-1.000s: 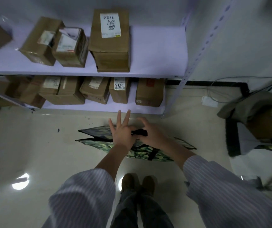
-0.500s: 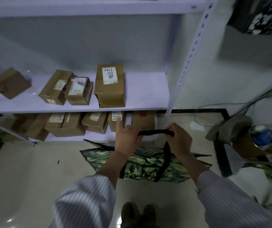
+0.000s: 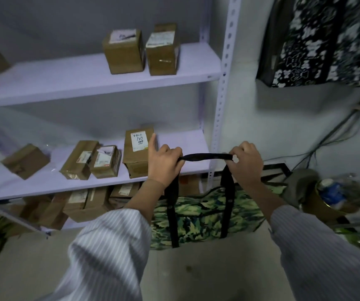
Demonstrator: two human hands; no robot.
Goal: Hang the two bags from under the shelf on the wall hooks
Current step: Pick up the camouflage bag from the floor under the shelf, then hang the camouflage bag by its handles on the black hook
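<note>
head | left hand point(image 3: 164, 161) and right hand point(image 3: 245, 164) each clenched an end of the black handle point(image 3: 205, 157) | camouflage bag point(image 3: 200, 216) hung beneath, beside the shelf point(image 3: 77, 83) | risk: the swinging bag snags the shelf post; hooks out of view

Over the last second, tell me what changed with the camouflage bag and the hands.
The camouflage bag rose from lying flat on the floor and now hangs by its black handle. The left hand, open a second ago, now grips one end; the right hand keeps gripping the other. The shelf boxes stayed put.
</note>
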